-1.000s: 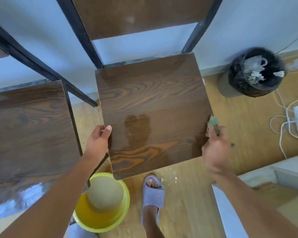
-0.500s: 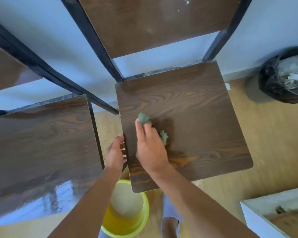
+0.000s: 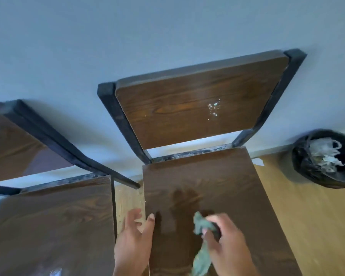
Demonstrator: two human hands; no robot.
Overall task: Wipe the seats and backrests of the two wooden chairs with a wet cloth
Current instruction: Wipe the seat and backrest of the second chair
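Note:
Two dark wooden chairs with black metal frames stand side by side against a pale wall. The right chair's seat (image 3: 223, 188) lies below me, with a darker wet patch in its middle. Its backrest (image 3: 187, 108) carries white specks right of centre. My right hand (image 3: 229, 248) is shut on a crumpled green cloth (image 3: 202, 257) lifted over the seat's front part. My left hand (image 3: 134, 244) grips that seat's left edge, thumb on top. The left chair's seat (image 3: 54, 224) and part of its backrest (image 3: 10, 148) show at the left.
A bin lined with a black bag (image 3: 325, 158) holding white waste stands on the wooden floor (image 3: 311, 220) at the right, by the wall. A narrow gap of floor (image 3: 127, 198) separates the two seats.
The view has tilted upward, so the whole right backrest shows and the yellow bucket has left the frame. My right hand drew back toward the seat's front and raised the cloth.

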